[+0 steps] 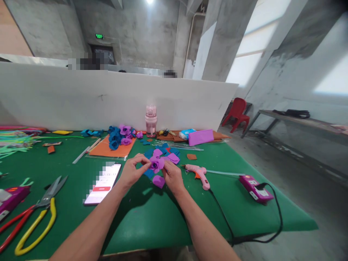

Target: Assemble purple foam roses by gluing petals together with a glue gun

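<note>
The green surface (152, 217) is carrying all the work materials, with a white partition board (108, 98) standing along its far edge. A pair of yellow-handled scissors (38, 217) is lying at the near left, and a phone (103, 184) is lying face up just left of the hands. A pink glue gun (198, 172) is resting to the right of the hands, its black cable running toward the surface edge. A pile of finished blue and purple flowers (119, 137) is sitting on an orange sheet (108, 150) farther back, near a pink bottle (151, 121).

The left hand (133, 171) is pinching closed, thumb and fingertips gripping the edge of the purple foam flower (156, 165). The right hand (172, 175) is curling closed around the same flower from below and the right. The flower is being held just above the surface at centre, over loose purple and blue petals (163, 154).
</note>
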Available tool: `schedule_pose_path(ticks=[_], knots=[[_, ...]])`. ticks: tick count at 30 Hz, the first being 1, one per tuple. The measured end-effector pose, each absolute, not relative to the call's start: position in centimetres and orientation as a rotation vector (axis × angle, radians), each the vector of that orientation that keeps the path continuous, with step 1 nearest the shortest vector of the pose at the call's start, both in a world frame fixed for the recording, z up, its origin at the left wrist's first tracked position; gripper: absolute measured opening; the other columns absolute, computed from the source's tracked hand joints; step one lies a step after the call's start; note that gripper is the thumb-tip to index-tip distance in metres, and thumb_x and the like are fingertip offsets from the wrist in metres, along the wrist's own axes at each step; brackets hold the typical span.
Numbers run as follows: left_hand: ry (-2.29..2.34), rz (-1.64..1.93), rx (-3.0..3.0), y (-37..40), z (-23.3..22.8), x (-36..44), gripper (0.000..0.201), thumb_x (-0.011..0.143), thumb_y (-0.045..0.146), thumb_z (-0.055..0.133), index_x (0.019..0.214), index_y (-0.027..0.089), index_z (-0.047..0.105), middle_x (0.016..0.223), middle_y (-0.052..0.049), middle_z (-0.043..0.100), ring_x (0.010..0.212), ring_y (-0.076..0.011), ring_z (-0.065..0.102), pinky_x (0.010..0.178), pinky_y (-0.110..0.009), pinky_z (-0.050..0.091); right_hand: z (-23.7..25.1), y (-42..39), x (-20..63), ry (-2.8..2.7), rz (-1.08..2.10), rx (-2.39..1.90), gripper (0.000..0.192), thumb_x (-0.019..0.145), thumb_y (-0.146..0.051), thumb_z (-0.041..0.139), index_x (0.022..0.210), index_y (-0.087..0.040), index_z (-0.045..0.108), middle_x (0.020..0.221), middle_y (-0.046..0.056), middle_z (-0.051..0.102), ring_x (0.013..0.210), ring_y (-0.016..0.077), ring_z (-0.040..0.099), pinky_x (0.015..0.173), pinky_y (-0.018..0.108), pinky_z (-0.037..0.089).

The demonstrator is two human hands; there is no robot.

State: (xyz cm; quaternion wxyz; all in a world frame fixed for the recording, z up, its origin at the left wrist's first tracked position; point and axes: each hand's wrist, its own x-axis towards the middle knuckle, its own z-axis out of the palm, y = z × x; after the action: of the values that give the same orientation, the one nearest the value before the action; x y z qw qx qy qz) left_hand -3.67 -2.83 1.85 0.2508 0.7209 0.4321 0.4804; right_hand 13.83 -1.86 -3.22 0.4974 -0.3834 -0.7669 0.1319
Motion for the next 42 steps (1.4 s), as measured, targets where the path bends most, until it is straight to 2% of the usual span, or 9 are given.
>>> schedule_pose_path(ticks=[5,11,15,19,23,27,31,37,42], knots=[[1.238,1.401,1.784,-2.5,1.6,-3.9,0.017,0.072,0.033,0.06,0.069,0.017,0.061,0.067,0.0,0.057,0.066,-0.0134,0.051,0.065,-0.025,0.04,-3.7,-1.5,13.6,-1.771,0.405,-0.967,0.021,0.086,-0.023,0.045,0.079,-0.018,0.064,0.071,0.003,0.061,0.068,0.0153,0.055,0.066,0.026,0.043],[1.429,1.284,1.673,-1.8,1.0,-4.0,0.023,0.071,0.038,0.058,0.067,0.016,0.06,0.061,0.001,0.057,0.059,-0.0125,0.049,0.057,-0.024,0.038,-3.9,-1.1,13.1,-1.443,1.14,-0.89,0.022,0.079,-0.038,0.055,0.082,-0.018,0.064,0.075,0.003,0.065,0.054,0.0111,0.055,0.049,0.022,0.043],[1.326,1.103,1.729,-1.9,0.7,-3.2,0.028,0.071,0.042,0.057,0.076,0.016,0.066,0.071,-0.003,0.065,0.068,-0.0164,0.056,0.065,-0.027,0.043,-3.4,-1.4,12.9,-1.28,1.463,-0.76,0.027,0.073,-0.043,0.063,0.079,-0.017,0.064,0.076,0.002,0.066,0.05,0.0077,0.055,0.048,0.019,0.043],[1.171,1.049,1.759,-2.3,0.6,-2.5,0.03,0.073,0.042,0.056,0.083,0.016,0.067,0.079,-0.005,0.066,0.076,-0.0184,0.058,0.07,-0.028,0.045,-3.0,-2.0,12.7,-1.196,1.606,-0.688,0.029,0.07,-0.044,0.067,0.072,-0.015,0.062,0.064,-0.001,0.063,0.046,0.006,0.054,0.046,0.018,0.042],[1.147,1.063,1.724,-2.4,0.0,-2.0,0.028,0.075,0.042,0.056,0.072,0.015,0.064,0.069,-0.002,0.061,0.068,-0.0151,0.054,0.065,-0.026,0.043,-3.2,-2.0,12.3,-1.165,1.681,-0.743,0.037,0.067,-0.05,0.067,0.069,-0.013,0.061,0.052,-0.002,0.059,0.042,0.0057,0.052,0.044,0.016,0.04],[1.105,1.081,1.495,-2.3,-0.9,-1.7,0.028,0.073,0.041,0.06,0.077,0.013,0.064,0.066,-0.002,0.06,0.062,-0.013,0.052,0.061,-0.026,0.043,-3.8,-1.8,12.0,-1.171,1.718,-0.809,0.043,0.063,-0.056,0.066,0.068,-0.013,0.061,0.054,-0.001,0.06,0.043,0.0061,0.053,0.045,0.017,0.041],[1.07,1.151,1.347,-2.0,-1.1,-2.0,0.026,0.07,0.039,0.065,0.075,0.014,0.066,0.069,-0.002,0.063,0.063,-0.0119,0.053,0.062,-0.024,0.042,-3.8,-1.6,12.3,-1.39,1.466,-0.938,0.04,0.071,-0.054,0.06,0.074,-0.014,0.064,0.055,0.0,0.06,0.047,0.0095,0.055,0.049,0.021,0.043],[1.117,1.109,1.337,-1.6,-0.8,-2.5,0.028,0.072,0.041,0.063,0.072,0.014,0.061,0.063,-0.001,0.063,0.053,-0.0087,0.047,0.053,-0.022,0.035,-2.3,-2.2,13.8,-1.509,0.396,-1.074,0.02,0.084,-0.032,0.051,0.079,-0.018,0.064,0.075,0.004,0.064,0.068,0.0139,0.056,0.064,0.026,0.046],[1.11,0.992,1.406,-2.0,-0.6,-2.2,0.027,0.072,0.041,0.062,0.071,0.014,0.058,0.053,0.001,0.059,0.047,-0.0085,0.045,0.05,-0.021,0.032,-1.8,-2.7,14.0,-1.663,0.211,-0.965,0.016,0.081,-0.023,0.056,0.094,-0.023,0.065,0.095,0.006,0.059,0.091,0.0181,0.054,0.08,0.031,0.046]])
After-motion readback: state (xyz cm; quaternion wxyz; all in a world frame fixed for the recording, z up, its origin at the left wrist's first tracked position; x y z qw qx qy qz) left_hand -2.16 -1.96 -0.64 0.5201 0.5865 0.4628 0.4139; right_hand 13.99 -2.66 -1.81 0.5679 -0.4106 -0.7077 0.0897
